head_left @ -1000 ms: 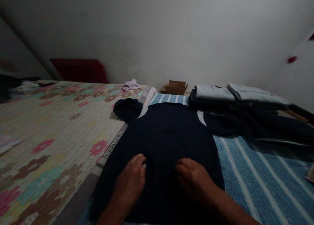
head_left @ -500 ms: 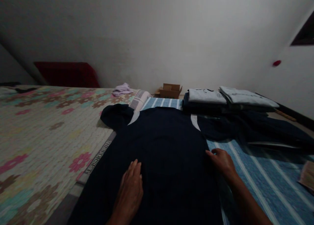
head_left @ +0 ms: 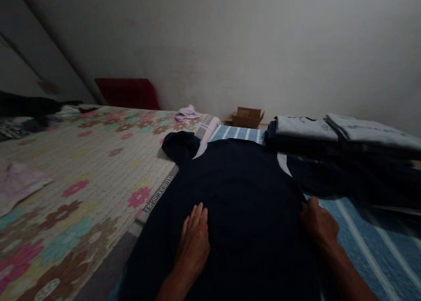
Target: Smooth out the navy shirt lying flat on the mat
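Note:
A dark navy shirt (head_left: 243, 196) with white shoulder strips lies spread out before me, its collar end pointing away. My left hand (head_left: 194, 239) rests flat on the body of the shirt, fingers stretched out. At the shirt's right side edge, below the sleeve, my right hand (head_left: 318, 222) is closed on the fabric. The left sleeve is bunched on the flowered bedding; the right one lies toward the dark clothes on the right. The shirt's lower end runs out of view.
Folded light grey shirts (head_left: 305, 128) top dark piles at the back right. Underneath is a blue striped cloth (head_left: 358, 231). Flowered bedding (head_left: 108, 174) covers the left, with a lilac cloth (head_left: 187, 113) on it. A cardboard box (head_left: 247, 118) and a red panel (head_left: 128, 93) stand by the wall.
My right hand has closed on the shirt's right edge, where its fingers were only at the side before. My left hand still lies flat. The view has turned left.

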The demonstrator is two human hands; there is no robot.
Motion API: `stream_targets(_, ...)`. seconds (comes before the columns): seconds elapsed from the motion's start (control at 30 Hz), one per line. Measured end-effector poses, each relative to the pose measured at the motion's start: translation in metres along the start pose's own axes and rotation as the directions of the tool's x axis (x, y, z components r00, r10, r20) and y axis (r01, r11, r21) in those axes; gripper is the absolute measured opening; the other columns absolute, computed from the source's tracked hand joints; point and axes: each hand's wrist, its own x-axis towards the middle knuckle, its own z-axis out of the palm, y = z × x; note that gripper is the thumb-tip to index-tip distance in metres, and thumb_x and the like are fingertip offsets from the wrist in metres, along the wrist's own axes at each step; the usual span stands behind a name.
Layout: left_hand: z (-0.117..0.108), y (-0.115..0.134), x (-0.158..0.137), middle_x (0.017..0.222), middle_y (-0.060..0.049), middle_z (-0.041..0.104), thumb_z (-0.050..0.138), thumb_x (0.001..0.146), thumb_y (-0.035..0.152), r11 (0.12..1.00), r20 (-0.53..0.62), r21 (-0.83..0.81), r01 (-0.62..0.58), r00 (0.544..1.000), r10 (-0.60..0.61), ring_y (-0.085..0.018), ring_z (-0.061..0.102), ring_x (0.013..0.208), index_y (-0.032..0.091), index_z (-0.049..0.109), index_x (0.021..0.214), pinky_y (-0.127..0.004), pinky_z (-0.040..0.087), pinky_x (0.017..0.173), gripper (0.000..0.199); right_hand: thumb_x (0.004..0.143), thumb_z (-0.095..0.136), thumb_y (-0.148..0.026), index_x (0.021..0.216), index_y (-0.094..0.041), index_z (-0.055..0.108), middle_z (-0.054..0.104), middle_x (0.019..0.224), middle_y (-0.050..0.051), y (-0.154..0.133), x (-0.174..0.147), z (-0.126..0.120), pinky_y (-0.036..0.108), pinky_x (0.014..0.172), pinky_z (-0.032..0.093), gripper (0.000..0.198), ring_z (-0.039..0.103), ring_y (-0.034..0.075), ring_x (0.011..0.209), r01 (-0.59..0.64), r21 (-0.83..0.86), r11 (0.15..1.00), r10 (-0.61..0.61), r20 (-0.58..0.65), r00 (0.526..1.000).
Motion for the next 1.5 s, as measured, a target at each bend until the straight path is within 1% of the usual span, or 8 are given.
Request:
stream_targets(0.1, -0.001, 0.000, 0.000, 0.144, -0.011, 0.033, 0.029, 0.083, 0.011, 1.000, -0.001, 0.029, 0.009, 1.000, -0.009, -0.020, 0.025, 0.134, 0.011, 0.038, 0.134, -0.041, 0.028, 0.108, 0.052, 0.093, 0.019, -0.038, 0.102, -0.016, 0.047, 0.066, 0.087, 0.016, 0.004, 0.001, 0.000, 0.036, 0.058, 0.044, 0.036, 0.065, 0.030, 0.079, 0.003, -0.016, 1.000, -0.003, 0.011, 1.000)
stream_targets(0.3, -0.017, 0.011, 0.005, 0.146, -0.012, 0.029, 0.031, 0.078, 0.003, 0.996, 0.145, 0.029, 0.082, 0.986, -0.085, -0.022, 0.021, 0.136, 0.008, 0.038, 0.135, -0.041, 0.024, 0.109, 0.058, 0.093, 0.018, -0.037, 0.100, -0.017, 0.047, 0.066, 0.082, 0.015, 0.005, -0.001, 0.002, 0.035, 0.055, 0.043, 0.036, 0.066, 0.031, 0.076, 0.030, -0.027, 0.999, -0.030, -0.011, 0.999)
stream_targets(0.57, -0.045, 0.025, 0.012, 0.150, 0.003, 0.019, 0.030, 0.075, -0.002, 0.999, 0.284, 0.004, 0.044, 0.958, -0.043, -0.022, 0.014, 0.138, 0.034, 0.034, 0.137, -0.052, 0.017, 0.107, 0.072, 0.094, 0.020, -0.037, 0.098, -0.019, 0.046, 0.066, 0.085, 0.013, 0.002, -0.004, 0.002, 0.037, 0.059, 0.045, 0.033, 0.066, 0.030, 0.078, 0.087, -0.067, 0.994, -0.088, -0.014, 0.996)
stream_targets(0.9, -0.063, 0.023, 0.017, 0.147, 0.002, 0.027, 0.032, 0.076, 0.006, 0.997, 0.395, 0.053, 0.051, 0.916, -0.068, -0.025, 0.019, 0.136, 0.029, 0.039, 0.135, -0.053, 0.022, 0.105, 0.063, 0.094, 0.021, -0.036, 0.096, -0.020, 0.046, 0.066, 0.087, 0.012, 0.002, 0.001, 0.008, 0.036, 0.059, 0.045, 0.030, 0.066, 0.030, 0.080, 0.092, -0.028, 0.995, -0.093, -0.036, 0.995)
stream_targets(1.07, -0.073, 0.034, 0.046, 0.140, -0.009, 0.040, 0.032, 0.084, 0.016, 0.995, 0.313, 0.103, 0.011, 0.949, -0.043, -0.026, 0.026, 0.134, 0.016, 0.053, 0.125, -0.045, 0.024, 0.106, 0.046, 0.094, 0.023, -0.036, 0.096, -0.020, 0.046, 0.066, 0.087, 0.010, 0.000, 0.003, 0.009, 0.034, 0.059, 0.044, 0.028, 0.066, 0.028, 0.081, 0.092, -0.018, 0.996, -0.092, -0.051, 0.994)
stream_targets(1.17, -0.070, 0.043, 0.071, 0.145, -0.008, 0.033, 0.028, 0.088, 0.019, 0.995, 0.272, 0.038, -0.095, 0.959, 0.081, -0.021, 0.021, 0.136, 0.016, 0.047, 0.130, -0.041, 0.021, 0.109, 0.046, 0.094, 0.023, -0.037, 0.095, -0.020, 0.046, 0.066, 0.085, 0.009, -0.001, 0.003, 0.009, 0.034, 0.058, 0.044, 0.028, 0.066, 0.028, 0.080, 0.096, -0.008, 0.995, -0.096, -0.052, 0.994)
stream_targets(1.27, -0.058, 0.043, 0.086, 0.148, -0.009, 0.023, 0.028, 0.089, 0.029, 0.994, 0.349, -0.004, -0.107, 0.932, 0.102, -0.021, 0.017, 0.137, 0.014, 0.037, 0.137, -0.044, 0.019, 0.109, 0.050, 0.094, 0.022, -0.036, 0.094, -0.020, 0.046, 0.066, 0.085, 0.010, -0.001, 0.003, 0.010, 0.034, 0.057, 0.044, 0.028, 0.066, 0.028, 0.078, 0.112, -0.003, 0.994, -0.112, -0.045, 0.993)
stream_targets(1.5, -0.038, 0.027, 0.079, 0.150, -0.008, 0.009, 0.026, 0.089, 0.048, 0.995, 0.373, -0.023, -0.096, 0.923, 0.097, -0.025, 0.007, 0.138, 0.015, 0.023, 0.142, -0.051, 0.012, 0.109, 0.063, 0.094, 0.021, -0.034, 0.093, -0.020, 0.046, 0.067, 0.085, 0.010, 0.001, 0.003, 0.010, 0.035, 0.056, 0.043, 0.029, 0.066, 0.028, 0.078, 0.144, 0.024, 0.989, -0.143, -0.033, 0.989)
